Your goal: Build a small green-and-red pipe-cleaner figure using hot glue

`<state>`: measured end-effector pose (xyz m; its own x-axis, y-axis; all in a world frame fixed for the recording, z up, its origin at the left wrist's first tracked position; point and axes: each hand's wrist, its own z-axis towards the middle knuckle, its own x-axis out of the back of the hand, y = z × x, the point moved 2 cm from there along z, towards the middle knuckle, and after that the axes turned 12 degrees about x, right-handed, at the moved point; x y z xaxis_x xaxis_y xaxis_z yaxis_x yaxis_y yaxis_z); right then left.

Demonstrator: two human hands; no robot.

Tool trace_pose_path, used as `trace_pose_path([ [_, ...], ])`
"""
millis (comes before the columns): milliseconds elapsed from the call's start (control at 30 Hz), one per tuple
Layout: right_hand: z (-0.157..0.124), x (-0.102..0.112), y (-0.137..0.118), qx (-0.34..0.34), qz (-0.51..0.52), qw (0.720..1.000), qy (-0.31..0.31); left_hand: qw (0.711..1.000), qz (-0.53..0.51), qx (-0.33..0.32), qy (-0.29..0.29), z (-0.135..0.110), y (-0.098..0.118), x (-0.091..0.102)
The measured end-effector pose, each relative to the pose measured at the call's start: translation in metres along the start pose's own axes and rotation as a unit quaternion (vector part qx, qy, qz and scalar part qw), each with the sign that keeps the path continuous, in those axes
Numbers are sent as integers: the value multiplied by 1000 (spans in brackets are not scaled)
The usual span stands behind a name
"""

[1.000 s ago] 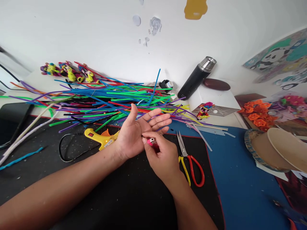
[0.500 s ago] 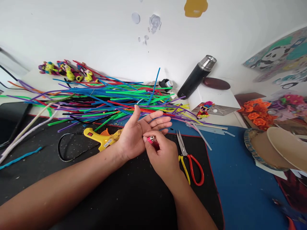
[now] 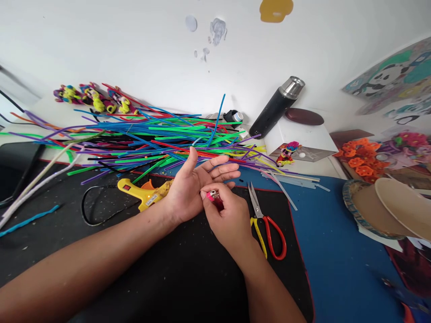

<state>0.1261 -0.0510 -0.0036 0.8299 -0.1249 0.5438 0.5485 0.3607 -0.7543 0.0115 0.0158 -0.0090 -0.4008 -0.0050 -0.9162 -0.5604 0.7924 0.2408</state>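
Palm up and fingers stretched out, my left hand (image 3: 191, 188) is open above the black mat (image 3: 188, 278). My right hand (image 3: 229, 215) is closed around a small red lighter (image 3: 215, 197), whose metal top shows between thumb and index finger. The right fingertips rest at the left palm; whether a small thing lies between them I cannot tell. Just left of my left wrist lies a yellow hot glue gun (image 3: 146, 195), partly hidden behind that hand. Scissors (image 3: 266, 224) with one red and one yellow handle lie right of my right hand, blades slightly apart.
A wide heap of coloured pipe cleaners (image 3: 161, 134) spreads behind my hands. Several small pipe-cleaner figures (image 3: 97, 98) lie at the back left. A black thermos (image 3: 276, 107) leans by a white box (image 3: 306, 139). Clear glue sticks (image 3: 292, 179) lie on the blue mat (image 3: 333, 269).
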Motion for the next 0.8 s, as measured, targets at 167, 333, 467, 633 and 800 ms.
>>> trace_pose_path([
  [167, -1, -1, 1, 2, -1, 1000, 3, 1000, -4, 2, 3, -1, -1, -1],
  [333, -2, -2, 3, 1, -5, 1000, 9, 1000, 4, 1, 4, 0, -2, -1],
  [467, -2, -1, 2, 5, -11, 1000, 15, 1000, 5, 0, 5, 1, -3, 0],
  [633, -1, 0, 2, 2, -13, 1000, 17, 1000, -2, 12, 4, 1, -6, 2],
  [800, -1, 0, 1, 4, -3, 1000, 20, 1000, -14, 14, 2, 2, -5, 4],
])
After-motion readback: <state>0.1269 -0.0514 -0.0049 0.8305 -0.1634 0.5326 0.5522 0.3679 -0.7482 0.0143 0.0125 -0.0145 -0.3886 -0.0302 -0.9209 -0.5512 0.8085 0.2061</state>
